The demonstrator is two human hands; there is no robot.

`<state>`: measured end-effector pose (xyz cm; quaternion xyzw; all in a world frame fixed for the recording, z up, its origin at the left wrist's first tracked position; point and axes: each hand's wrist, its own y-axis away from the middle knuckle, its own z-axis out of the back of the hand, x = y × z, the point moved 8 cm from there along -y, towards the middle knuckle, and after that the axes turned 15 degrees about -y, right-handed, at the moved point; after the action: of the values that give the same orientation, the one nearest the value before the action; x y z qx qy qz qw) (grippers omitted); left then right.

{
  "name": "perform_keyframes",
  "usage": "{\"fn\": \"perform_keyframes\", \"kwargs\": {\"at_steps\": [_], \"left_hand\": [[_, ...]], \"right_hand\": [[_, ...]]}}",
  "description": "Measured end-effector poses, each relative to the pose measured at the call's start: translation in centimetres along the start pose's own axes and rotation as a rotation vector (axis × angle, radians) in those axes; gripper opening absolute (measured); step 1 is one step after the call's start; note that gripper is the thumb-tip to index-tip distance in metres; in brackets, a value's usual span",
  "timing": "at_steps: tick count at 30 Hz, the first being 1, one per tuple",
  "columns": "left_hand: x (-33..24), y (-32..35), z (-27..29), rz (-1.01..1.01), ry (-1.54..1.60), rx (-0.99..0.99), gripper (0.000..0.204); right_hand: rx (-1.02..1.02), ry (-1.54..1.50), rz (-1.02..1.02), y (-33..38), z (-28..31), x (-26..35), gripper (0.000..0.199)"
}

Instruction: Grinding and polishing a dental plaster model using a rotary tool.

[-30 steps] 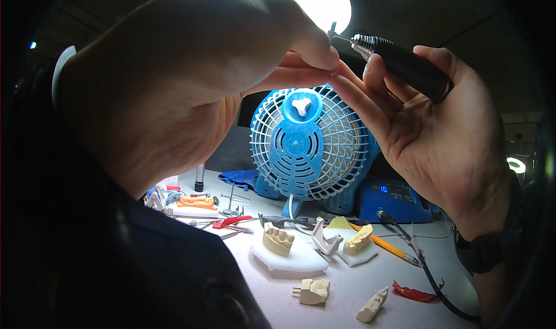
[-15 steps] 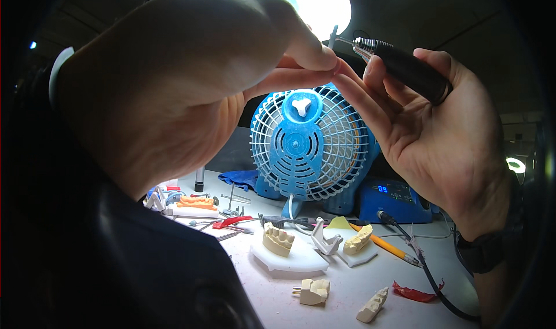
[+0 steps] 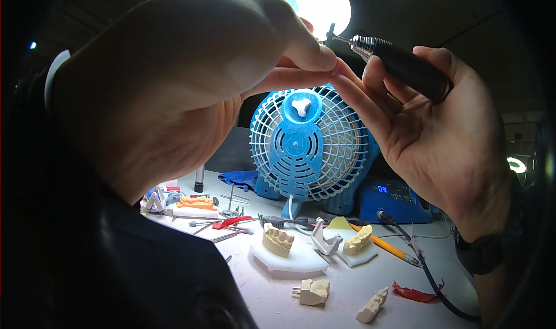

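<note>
Right hand [image 3: 446, 149] grips a black rotary handpiece [image 3: 405, 68]; left hand [image 3: 174, 86] fingers pinch something unseen at its tip; steadiest with fingertips braced together

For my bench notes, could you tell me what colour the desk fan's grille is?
Light blue with white bars, seen in the head view: the fan.

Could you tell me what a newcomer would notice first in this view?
Two raised hands fill the top: the left hand pinches something too small to identify, and the right hand holds a black rotary handpiece against it. Behind stands a blue desk fan; below, plaster tooth models lie on the white bench.
</note>
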<state>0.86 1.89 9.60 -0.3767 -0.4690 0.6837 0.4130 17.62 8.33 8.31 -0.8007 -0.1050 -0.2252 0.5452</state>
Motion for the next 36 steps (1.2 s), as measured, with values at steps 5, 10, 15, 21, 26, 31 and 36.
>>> {"fn": "perform_keyframes", "kwargs": {"at_steps": [5, 10, 15, 21, 26, 31, 36], "left_hand": [[0.0, 0.2, -0.5, 0.024, -0.003, -0.010, 0.062], [-0.4, 0.5, -1.2, 0.058, -0.004, -0.040, 0.067], [-0.9, 0.6, -2.1, 0.183, 0.001, -0.136, 0.072], [-0.7, 0.4, -1.8, 0.403, -0.031, -0.188, 0.077], [-0.8, 0.2, -2.0, 0.300, -0.028, -0.156, 0.076], [-0.5, 0.2, -1.9, 0.258, -0.030, -0.141, 0.075], [-0.4, 0.2, -2.1, 0.238, -0.031, -0.132, 0.074]], "right_hand": [[-0.099, -0.045, 0.057, -0.3, 1.3, 0.6, 0.033], [0.098, 0.019, 0.090, -0.5, -0.9, -0.1, 0.033], [-0.388, -0.274, 0.050, -0.7, 1.1, -0.2, 0.034], [-0.029, -0.051, 0.050, -0.8, 0.4, 0.2, 0.034], [-0.123, -0.038, 0.098, -0.2, 1.4, 0.7, 0.032], [0.008, -0.013, -0.019, -0.2, -0.5, -0.3, 0.031], [-0.031, 0.032, 0.112, -0.3, 0.5, 0.6, 0.031]]}}
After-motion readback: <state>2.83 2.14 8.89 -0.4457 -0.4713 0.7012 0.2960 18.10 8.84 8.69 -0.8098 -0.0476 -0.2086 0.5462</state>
